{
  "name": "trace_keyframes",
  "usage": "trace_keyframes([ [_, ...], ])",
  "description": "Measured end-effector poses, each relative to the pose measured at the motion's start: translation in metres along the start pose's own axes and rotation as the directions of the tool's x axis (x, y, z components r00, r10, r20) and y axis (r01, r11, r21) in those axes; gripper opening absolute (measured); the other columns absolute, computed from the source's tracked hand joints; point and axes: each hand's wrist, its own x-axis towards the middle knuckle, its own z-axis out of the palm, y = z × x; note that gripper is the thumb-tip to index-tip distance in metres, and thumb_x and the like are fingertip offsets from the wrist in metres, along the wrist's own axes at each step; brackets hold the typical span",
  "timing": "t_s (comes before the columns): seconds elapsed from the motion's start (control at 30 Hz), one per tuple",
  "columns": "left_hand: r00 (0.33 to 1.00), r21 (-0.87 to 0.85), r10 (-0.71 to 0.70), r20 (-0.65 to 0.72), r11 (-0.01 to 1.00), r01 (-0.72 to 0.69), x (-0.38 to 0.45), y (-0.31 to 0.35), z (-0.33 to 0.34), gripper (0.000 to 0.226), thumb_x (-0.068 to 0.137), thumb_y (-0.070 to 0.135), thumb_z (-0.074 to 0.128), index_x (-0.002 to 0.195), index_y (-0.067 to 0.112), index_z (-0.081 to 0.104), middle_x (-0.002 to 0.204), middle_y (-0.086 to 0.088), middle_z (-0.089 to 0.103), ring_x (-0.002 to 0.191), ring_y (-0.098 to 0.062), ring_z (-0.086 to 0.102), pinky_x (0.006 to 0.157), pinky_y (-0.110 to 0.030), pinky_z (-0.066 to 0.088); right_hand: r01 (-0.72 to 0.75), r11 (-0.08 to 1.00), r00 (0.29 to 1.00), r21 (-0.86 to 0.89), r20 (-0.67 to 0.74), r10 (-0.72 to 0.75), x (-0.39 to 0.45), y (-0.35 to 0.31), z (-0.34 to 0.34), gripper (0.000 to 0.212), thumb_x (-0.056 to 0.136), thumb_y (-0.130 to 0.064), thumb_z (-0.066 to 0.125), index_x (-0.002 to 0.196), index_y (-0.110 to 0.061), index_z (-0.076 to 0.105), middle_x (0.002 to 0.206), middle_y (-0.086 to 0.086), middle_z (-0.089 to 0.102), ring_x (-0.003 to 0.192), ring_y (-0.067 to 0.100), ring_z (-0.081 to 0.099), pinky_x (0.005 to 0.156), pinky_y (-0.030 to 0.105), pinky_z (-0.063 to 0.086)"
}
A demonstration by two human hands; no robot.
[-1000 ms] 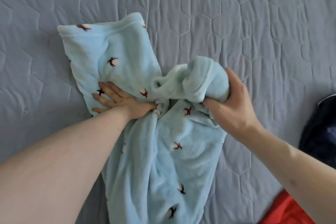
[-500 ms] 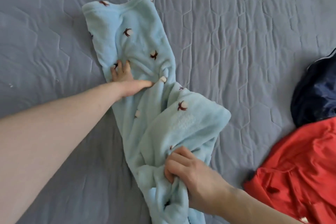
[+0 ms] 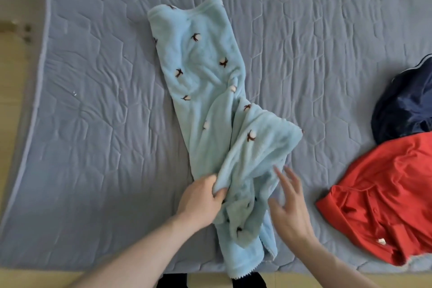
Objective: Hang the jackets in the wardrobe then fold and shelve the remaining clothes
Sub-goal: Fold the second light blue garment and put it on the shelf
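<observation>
Left hand (image 3: 202, 203) has left the upper fleece garment (image 3: 205, 82); its fingers now pinch the lower fold. Right hand (image 3: 288, 208) has released, fingers spread. Straightening underway, folding pending.

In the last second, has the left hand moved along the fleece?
Yes. The left hand has come down from the cotton-print light blue fleece garment's middle to its near part, toward the mattress's front edge, and now grips a fold.

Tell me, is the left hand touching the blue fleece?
Touching. The head view shows the left hand pinching a fold of the blue fleece between thumb and fingers.
</observation>
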Motion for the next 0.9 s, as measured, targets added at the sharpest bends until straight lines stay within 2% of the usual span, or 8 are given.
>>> trace_keyframes([
  [0.13, 0.985, -0.268, -0.169, -0.023, 0.951, 0.156, -0.027, -0.008, 0.004, 0.013, 0.096, 0.033, 0.055, 0.087, 0.024, 0.059, 0.075, 0.006, 0.067, 0.07, -0.017, 0.065, 0.068, -0.043, 0.055, -0.397, 0.794, 0.917, 0.461, 0.151, 0.37, 0.028, -0.031, 0.004, 0.075, 0.089, -0.047, 0.073, 0.149, -0.054, 0.028, 0.144, -0.015, 0.052, 0.12, 0.001, 0.06, 0.089, 0.024, 0.053],
  [0.23, 0.99, -0.231, -0.137, 0.019, 0.963, 0.137, -0.055, -0.016, 0.014, 0.01, 0.097, 0.036, 0.049, 0.1, 0.031, 0.057, 0.087, 0.012, 0.069, 0.082, -0.014, 0.067, 0.075, -0.039, 0.056, -0.234, 0.907, 0.972, 0.349, 0.056, 0.23, 0.042, -0.052, 0.026, 0.049, 0.087, -0.031, 0.076, 0.125, -0.039, 0.047, 0.121, -0.018, 0.06, 0.093, -0.007, 0.065, 0.066, 0.01, 0.05],
  [0.37, 0.969, -0.092, -0.234, 0.076, 0.966, 0.241, -0.077, -0.025, 0.033, 0.022, 0.094, 0.044, 0.044, 0.112, 0.036, 0.053, 0.089, 0.01, 0.07, 0.089, -0.02, 0.069, 0.073, -0.033, 0.052, -0.032, 0.987, 0.998, 0.16, 0.059, 0.023, 0.039, -0.06, 0.062, 0.04, 0.09, -0.016, 0.065, 0.121, -0.036, 0.048, 0.099, -0.025, 0.066, 0.096, -0.011, 0.061, 0.07, 0.003, 0.045],
  [0.5, 0.942, -0.168, -0.292, 0.168, 0.933, 0.319, -0.072, -0.026, 0.038, 0.021, 0.09, 0.044, 0.058, 0.106, 0.032, 0.062, 0.091, 0.012, 0.073, 0.092, -0.015, 0.069, 0.082, -0.035, 0.056, -0.209, 0.978, 0.97, -0.027, 0.124, 0.21, 0.037, -0.036, 0.064, 0.037, 0.093, -0.024, 0.066, 0.125, -0.018, 0.051, 0.119, -0.002, 0.064, 0.113, 0.021, 0.061, 0.09, 0.031, 0.048],
  [0.63, 0.938, -0.391, -0.33, 0.101, 0.854, 0.343, -0.055, -0.025, 0.027, 0.039, 0.071, 0.054, 0.08, 0.097, 0.034, 0.059, 0.091, 0.018, 0.07, 0.082, 0.0, 0.066, 0.068, -0.025, 0.053, -0.244, 0.969, 0.969, 0.041, 0.049, 0.242, 0.029, -0.019, 0.042, 0.037, 0.088, -0.031, 0.068, 0.119, -0.035, 0.05, 0.107, -0.018, 0.064, 0.103, 0.013, 0.063, 0.079, 0.029, 0.046],
  [0.7, 0.913, -0.564, -0.373, 0.166, 0.723, 0.399, -0.052, -0.027, 0.022, 0.063, 0.056, 0.055, 0.087, 0.106, 0.032, 0.058, 0.098, 0.013, 0.072, 0.082, 0.0, 0.069, 0.064, -0.019, 0.052, -0.255, 0.96, 0.964, 0.119, -0.044, 0.262, 0.019, -0.011, 0.03, 0.047, 0.082, -0.033, 0.073, 0.123, -0.037, 0.048, 0.113, -0.02, 0.062, 0.108, 0.01, 0.061, 0.084, 0.03, 0.049],
  [0.8, 0.822, -0.758, -0.494, 0.282, 0.411, 0.507, -0.052, -0.042, 0.02, 0.06, 0.069, 0.038, 0.082, 0.117, 0.01, 0.06, 0.108, -0.014, 0.073, 0.096, -0.029, 0.073, 0.081, -0.049, 0.06, -0.359, 0.895, 0.916, 0.266, -0.087, 0.393, 0.007, 0.0, 0.015, 0.08, 0.075, -0.052, 0.078, 0.141, -0.031, 0.038, 0.14, -0.01, 0.05, 0.13, 0.016, 0.052, 0.095, 0.033, 0.045],
  [0.9, 0.815, -0.695, -0.5, 0.291, 0.475, 0.54, -0.065, -0.055, 0.024, 0.033, 0.087, 0.022, 0.079, 0.114, 0.011, 0.063, 0.103, -0.01, 0.076, 0.091, -0.028, 0.075, 0.081, -0.046, 0.062, -0.508, 0.825, 0.861, 0.246, 0.13, 0.492, -0.004, 0.009, 0.011, 0.118, 0.061, -0.075, 0.083, 0.154, -0.033, 0.023, 0.154, -0.007, 0.04, 0.138, 0.02, 0.048, 0.103, 0.035, 0.045],
])
